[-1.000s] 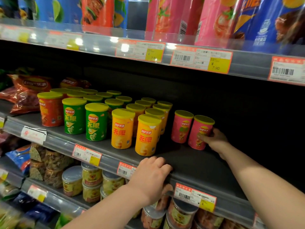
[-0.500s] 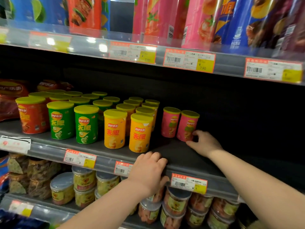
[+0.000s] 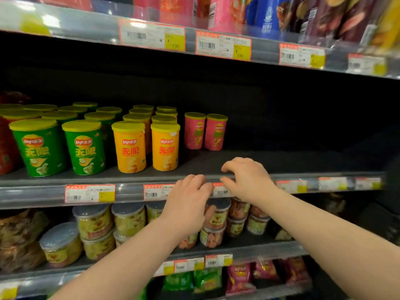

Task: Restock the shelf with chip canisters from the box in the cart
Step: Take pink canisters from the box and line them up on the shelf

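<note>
1. At the shelf's left front stand two green cardboard chip canisters with yellow plastic lids [image 3: 39,148]. They are upright, long axis vertical, logos facing the aisle.
2. Beside them, two orange-yellow canisters [image 3: 165,148] stand the same way, close to the shelf lip.
3. The left hand [image 3: 188,202] holds no canister. Its fingers curl over the grey front rail [image 3: 129,191], with the thumb beneath.
4. Further in, two pink canisters [image 3: 194,132] stand just beside each other, lids up.
5. The right hand [image 3: 249,180] hovers over the rail, fingers loosely curled and holding nothing.
6. The dark shelf board [image 3: 303,161] runs on rightward. The box and cart are out of view.
7. Likely risk: the canisters look tall and light, so a forearm brushing the orange-yellow pair could tip one off the lip. A new canister shoved hard could topple the pink pair.
</note>
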Tool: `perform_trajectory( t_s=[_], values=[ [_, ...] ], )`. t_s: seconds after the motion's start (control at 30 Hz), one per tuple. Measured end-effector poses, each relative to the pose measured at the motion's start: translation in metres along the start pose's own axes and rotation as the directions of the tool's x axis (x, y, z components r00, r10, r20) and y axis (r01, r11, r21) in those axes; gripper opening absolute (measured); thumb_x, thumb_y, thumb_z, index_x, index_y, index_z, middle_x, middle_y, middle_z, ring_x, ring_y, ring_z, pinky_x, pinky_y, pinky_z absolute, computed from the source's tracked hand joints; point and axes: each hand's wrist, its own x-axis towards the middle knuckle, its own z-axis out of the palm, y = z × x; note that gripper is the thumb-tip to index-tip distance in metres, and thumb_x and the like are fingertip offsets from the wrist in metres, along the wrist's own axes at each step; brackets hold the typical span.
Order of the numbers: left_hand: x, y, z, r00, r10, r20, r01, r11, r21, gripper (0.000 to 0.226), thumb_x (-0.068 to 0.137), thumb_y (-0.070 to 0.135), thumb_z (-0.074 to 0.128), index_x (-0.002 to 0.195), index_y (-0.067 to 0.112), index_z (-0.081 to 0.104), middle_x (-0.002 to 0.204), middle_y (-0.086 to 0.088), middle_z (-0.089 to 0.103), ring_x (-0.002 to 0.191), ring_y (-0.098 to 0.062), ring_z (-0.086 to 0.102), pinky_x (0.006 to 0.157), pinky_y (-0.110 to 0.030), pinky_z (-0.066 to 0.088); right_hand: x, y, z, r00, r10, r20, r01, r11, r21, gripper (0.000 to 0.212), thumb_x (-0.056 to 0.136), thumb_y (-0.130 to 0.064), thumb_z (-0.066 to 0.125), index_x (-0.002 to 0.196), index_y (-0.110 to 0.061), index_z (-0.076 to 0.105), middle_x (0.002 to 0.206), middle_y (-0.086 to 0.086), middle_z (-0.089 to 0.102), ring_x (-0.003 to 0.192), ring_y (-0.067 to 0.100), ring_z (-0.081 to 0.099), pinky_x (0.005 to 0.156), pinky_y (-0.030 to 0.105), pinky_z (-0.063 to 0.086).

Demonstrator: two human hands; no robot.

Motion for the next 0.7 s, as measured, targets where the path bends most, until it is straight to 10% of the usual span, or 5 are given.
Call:
perform_trajectory(
  t_s=[0.7],
  values=[
    [-0.147,0.015,0.035,0.868,-0.165,0.468,0.187,0.982,0.0,0.049,0.091,0.045,0.05,0.132,0.019,0.041,0.13,-0.003,0.044,0.119,-0.026,0.043,0.092,-0.039,0.041,-0.138,-0.08,0.092,0.923,-0.052,0.382,0.092,0.992,-0.088,0.041,0.091,-0.042,0.048,0.127,-0.023,0.052,0.127,0.005,0.053,0.118,0.028,0.049,0.095,0.037,0.039]
  ],
)
